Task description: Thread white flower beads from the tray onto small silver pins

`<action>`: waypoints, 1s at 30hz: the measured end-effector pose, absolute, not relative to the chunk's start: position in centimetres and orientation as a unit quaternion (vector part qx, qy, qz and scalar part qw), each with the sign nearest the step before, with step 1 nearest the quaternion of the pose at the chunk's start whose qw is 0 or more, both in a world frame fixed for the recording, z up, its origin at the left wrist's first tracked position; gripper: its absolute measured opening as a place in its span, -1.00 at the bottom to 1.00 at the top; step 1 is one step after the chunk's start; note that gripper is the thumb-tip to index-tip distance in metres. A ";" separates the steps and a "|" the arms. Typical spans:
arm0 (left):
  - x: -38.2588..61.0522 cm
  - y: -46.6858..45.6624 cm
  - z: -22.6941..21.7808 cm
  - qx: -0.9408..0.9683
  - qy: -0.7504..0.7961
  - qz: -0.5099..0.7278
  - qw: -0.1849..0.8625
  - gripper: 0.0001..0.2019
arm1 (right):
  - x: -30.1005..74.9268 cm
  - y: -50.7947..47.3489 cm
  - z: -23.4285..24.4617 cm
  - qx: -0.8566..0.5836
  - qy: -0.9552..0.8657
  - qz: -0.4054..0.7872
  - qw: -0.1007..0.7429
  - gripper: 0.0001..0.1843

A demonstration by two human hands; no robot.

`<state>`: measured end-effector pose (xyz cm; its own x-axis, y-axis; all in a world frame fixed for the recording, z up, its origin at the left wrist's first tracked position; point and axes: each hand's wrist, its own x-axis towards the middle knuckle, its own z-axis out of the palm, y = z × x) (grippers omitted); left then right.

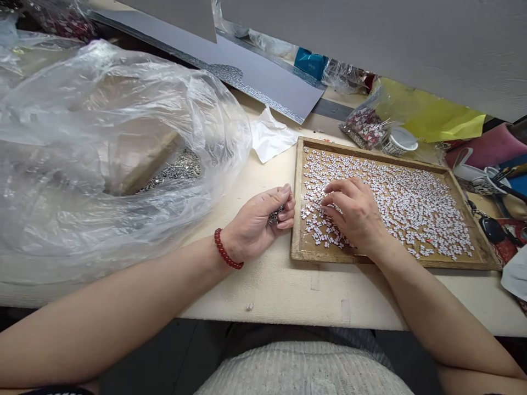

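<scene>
My left hand is closed around a small heap of shiny metal pieces, too fine to name, just left of the wooden tray. A red bead bracelet circles that wrist. Many tiny white pieces with pinkish marks, shaped like bows or flowers, lie spread over the tray's brown floor. Over the left part of the tray, my right hand has its fingers bent, with thumb and fingertips drawn together low among the white pieces. Whatever is between those fingertips is too small to make out.
A large clear plastic bag on the left holds more metal pieces. White tissue lies behind the tray. A bag of red and white pieces, a cup and tools crowd the back and right.
</scene>
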<state>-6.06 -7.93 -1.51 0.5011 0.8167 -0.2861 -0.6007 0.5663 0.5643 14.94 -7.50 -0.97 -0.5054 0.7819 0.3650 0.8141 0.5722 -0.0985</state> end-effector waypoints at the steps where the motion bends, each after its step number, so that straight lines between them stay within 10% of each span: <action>1: -6.1 -8.0 -1.5 0.208 0.271 0.421 0.840 -0.78 | 15.0 -7.6 -0.8 -0.464 -0.863 -0.038 0.196 -0.93; 10: -6.3 -8.9 -1.3 0.299 0.254 0.295 0.871 -0.72 | 12.3 -10.2 2.4 -0.407 -0.838 0.168 0.323 -0.94; 22: -6.2 -8.7 -0.9 0.238 0.272 0.330 0.872 -0.68 | 12.4 -9.5 2.0 -0.412 -0.820 0.117 0.380 -0.93; 30: -6.2 -8.0 -0.9 0.185 0.297 0.408 0.844 -0.85 | 14.9 -7.7 -0.2 -0.516 -0.824 0.046 0.230 -0.90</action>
<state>-6.19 -8.04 -0.88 0.4916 0.7974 -0.3500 -0.5784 0.5995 0.5533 14.89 -7.66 -0.16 -0.3627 0.8710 0.3313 0.8288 0.4640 -0.3126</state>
